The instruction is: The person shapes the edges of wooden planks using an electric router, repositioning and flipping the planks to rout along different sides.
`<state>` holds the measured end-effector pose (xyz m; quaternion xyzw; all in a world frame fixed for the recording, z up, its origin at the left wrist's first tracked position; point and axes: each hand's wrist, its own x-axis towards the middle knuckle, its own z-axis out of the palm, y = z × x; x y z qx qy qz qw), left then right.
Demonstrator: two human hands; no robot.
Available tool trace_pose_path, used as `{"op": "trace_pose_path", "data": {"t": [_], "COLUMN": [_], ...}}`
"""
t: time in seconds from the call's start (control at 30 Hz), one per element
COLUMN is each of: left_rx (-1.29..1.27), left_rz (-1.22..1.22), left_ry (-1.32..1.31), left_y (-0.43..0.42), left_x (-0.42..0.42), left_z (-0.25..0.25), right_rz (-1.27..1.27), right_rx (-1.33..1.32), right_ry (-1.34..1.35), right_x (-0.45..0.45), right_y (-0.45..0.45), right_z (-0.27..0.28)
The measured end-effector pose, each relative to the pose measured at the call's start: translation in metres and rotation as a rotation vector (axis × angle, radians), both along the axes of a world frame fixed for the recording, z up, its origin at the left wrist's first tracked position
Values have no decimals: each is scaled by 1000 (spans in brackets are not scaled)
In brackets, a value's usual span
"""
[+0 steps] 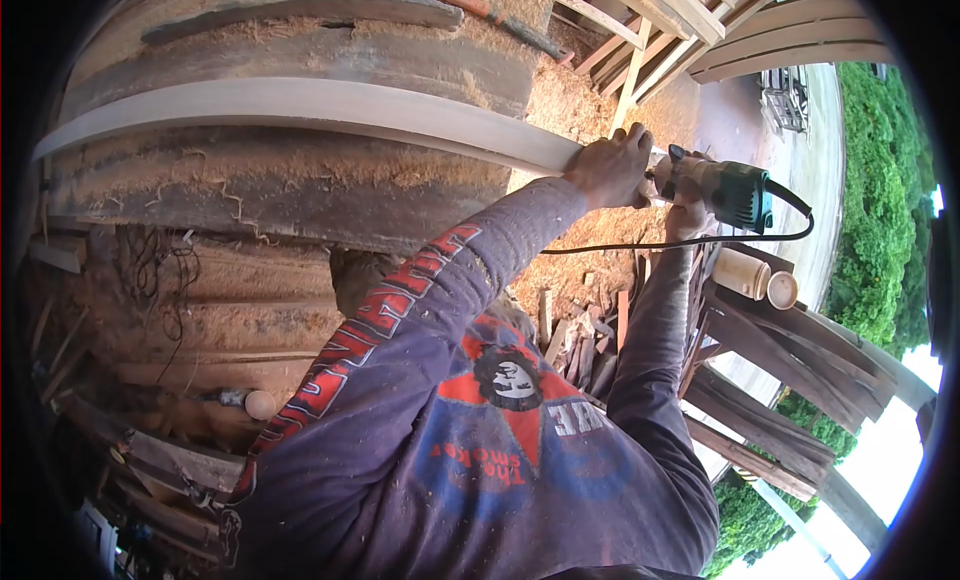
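A long, pale, curved wooden board point(330, 102) runs from the far left to my hands. My left hand point(608, 167) is closed around its right end, fingers curled over the edge. Just beside it, my right hand point(686, 212) grips a green corded power tool point(735, 193) by its body. The tool's front lies close to the left hand and the board's end; whether it touches the wood I cannot tell. From the tool's rear a black cord point(640, 246) loops back leftward under my hands.
Under the board is a thick, dusty timber point(290, 185) strewn with shavings. A hammer-like tool point(495, 18) lies at the top. Stacked slats point(670, 20) stand at upper right. A plastic jar point(741, 273) sits on dark planks point(790, 355) at right. Wood scraps point(580, 345) lie below.
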<state>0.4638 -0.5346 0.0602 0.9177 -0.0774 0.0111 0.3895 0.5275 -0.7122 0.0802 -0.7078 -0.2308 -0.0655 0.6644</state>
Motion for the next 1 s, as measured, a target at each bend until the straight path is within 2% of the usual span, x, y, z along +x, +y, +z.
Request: {"op": "trace_pose_path", "data": {"t": [0.1, 0.17, 0.23, 0.27, 0.47, 0.63, 0.7, 1.0], "left_rx": [63, 128, 214, 217, 229, 100, 91, 154], "left_rz": [-25, -42, 34, 32, 42, 86, 91, 172], "left_ry": [-26, -28, -152, -153, -180, -169, -179, -211], "left_y": [2, 4, 3, 2, 14, 39, 51, 103], "left_x": [0, 1, 1, 2, -1, -17, -26, -55], "left_z": [1, 0, -9, -13, -16, -13, -12, -23], "right_rz": [-33, -56, -67, -27, -70, -42, -45, 12], "right_rx": [-108, -51, -44, -146, -54, -99, 45, 14], "right_ry": [-40, -32, -17, -114, -161, -189, -14, -27], "right_x": [1, -2, -1, 3, -10, -25, -33, -55], "right_y": [-2, 5, 3, -1, 27, 52, 65, 119], "right_z": [2, 0, -6, -5, -4, -1, -1, -11]}}
